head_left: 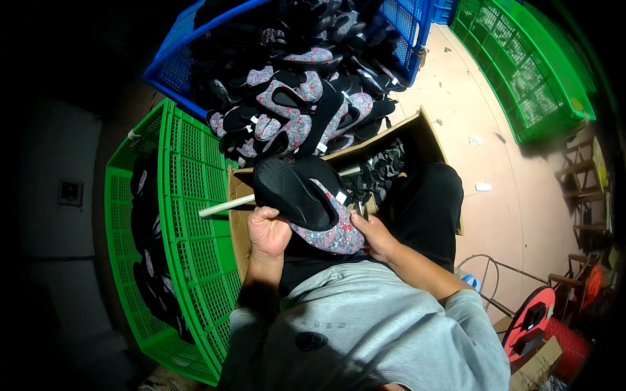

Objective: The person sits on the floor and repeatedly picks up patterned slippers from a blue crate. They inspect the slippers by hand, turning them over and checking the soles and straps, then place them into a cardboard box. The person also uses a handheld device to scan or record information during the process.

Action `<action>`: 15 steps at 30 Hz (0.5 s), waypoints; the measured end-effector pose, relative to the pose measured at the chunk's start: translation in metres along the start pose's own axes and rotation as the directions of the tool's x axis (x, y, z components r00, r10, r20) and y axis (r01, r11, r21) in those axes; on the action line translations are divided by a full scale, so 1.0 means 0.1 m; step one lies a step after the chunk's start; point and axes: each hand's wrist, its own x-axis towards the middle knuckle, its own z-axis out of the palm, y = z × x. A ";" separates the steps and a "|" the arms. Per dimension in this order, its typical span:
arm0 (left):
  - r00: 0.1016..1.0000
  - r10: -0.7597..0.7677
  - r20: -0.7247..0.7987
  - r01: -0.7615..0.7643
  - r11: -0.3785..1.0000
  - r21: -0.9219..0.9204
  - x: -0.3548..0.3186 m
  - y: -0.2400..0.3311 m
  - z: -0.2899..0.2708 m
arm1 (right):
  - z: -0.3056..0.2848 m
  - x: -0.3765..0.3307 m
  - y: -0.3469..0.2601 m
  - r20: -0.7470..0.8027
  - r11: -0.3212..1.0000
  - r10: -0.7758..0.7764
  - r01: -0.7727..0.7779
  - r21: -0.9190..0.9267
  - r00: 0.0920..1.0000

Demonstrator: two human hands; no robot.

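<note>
Over my lap I hold a fabric shoe [329,229] with a grey, pink-flowered side and a black, sole-shaped part [282,189] turned upward. My left hand [268,233] is closed on its left edge, thumb and fingers pinching the black part. On the opposite side, my right hand [376,237] grips the flowered fabric, thumb on top and the other fingers mostly hidden. Something thin and greyish shows by the right fingertips, too small to name. Behind the shoe, a pale rod [226,205] lies across a cardboard box [422,133] containing black strips [385,164].
Ahead, a blue crate [412,49] overflows with similar flowered shoes [287,107]. A green crate [195,195] with more dark pieces stands close at my left. Another green crate [515,72] is at the far right. A red round-ended object [531,319] and wooden racks [580,173] are to my right.
</note>
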 end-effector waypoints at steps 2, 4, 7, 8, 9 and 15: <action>0.999 -0.008 -0.045 0.006 0.998 -0.056 -0.07 0.03 -0.14 | 0.03 -0.03 -0.03 0.045 0.994 -0.109 0.107 0.030 0.993; 0.997 -0.037 -0.072 0.038 0.999 0.012 -0.13 0.04 -0.18 | 0.05 -0.07 -0.05 0.026 0.978 -0.171 0.167 0.123 0.985; 0.977 -0.004 -0.211 0.035 0.989 0.143 -0.24 0.08 -0.27 | 0.05 -0.12 -0.13 0.016 0.951 -0.304 0.303 0.067 0.952; 0.942 0.041 -0.332 0.012 0.988 0.156 -0.25 0.10 -0.29 | 0.03 -0.11 -0.14 -0.009 0.933 -0.359 0.359 0.025 0.933; 0.890 0.085 -0.447 -0.009 0.985 0.171 -0.26 0.13 -0.30 | 0.00 -0.11 -0.13 -0.013 0.919 -0.392 0.392 -0.035 0.920; 0.552 0.833 0.031 -0.315 0.174 0.933 -0.32 0.12 0.07 | 0.02 -0.17 -0.17 0.039 0.819 -0.510 0.500 -0.282 0.859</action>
